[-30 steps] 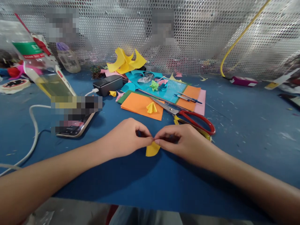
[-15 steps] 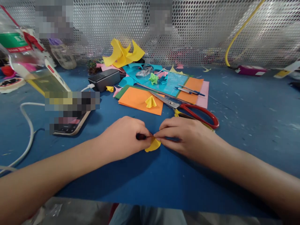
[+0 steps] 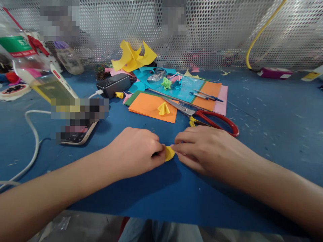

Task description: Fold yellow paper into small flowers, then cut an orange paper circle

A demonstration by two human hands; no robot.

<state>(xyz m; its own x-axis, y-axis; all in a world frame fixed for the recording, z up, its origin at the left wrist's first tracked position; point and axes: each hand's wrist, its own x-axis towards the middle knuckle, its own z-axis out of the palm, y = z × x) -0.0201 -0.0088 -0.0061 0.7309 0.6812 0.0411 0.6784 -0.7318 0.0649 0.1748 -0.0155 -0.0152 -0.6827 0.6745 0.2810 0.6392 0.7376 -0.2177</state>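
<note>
Between my two hands is a small rounded piece of yellow paper (image 3: pixel 169 154), partly hidden by fingers. My left hand (image 3: pixel 137 148) pinches its left side between thumb and bent forefinger. The fingertips of my right hand (image 3: pixel 204 148) are pressed together at its upper right edge. Just beyond lies a folded yellow paper fan (image 3: pixel 164 108) on orange paper sheets (image 3: pixel 146 107). Scissors (image 3: pixel 214 121) with red and yellow handles rest behind my right hand, their blades pointing up-left.
To the left a phone (image 3: pixel 80 136) leans near a tilted plastic bottle (image 3: pixel 42 74), with a white cable (image 3: pixel 34 144) curving beside it. A black box (image 3: pixel 113 85), yellow paper scraps (image 3: pixel 133 58), a blue sheet (image 3: pixel 188 89) and pens (image 3: pixel 207 96) lie behind. A perforated metal panel (image 3: pixel 214 40) closes the back.
My fingers have shifted along the yellow paper. My left hand now covers more of its left part, and the right fingertips have moved slightly right. The view has turned a little.
</note>
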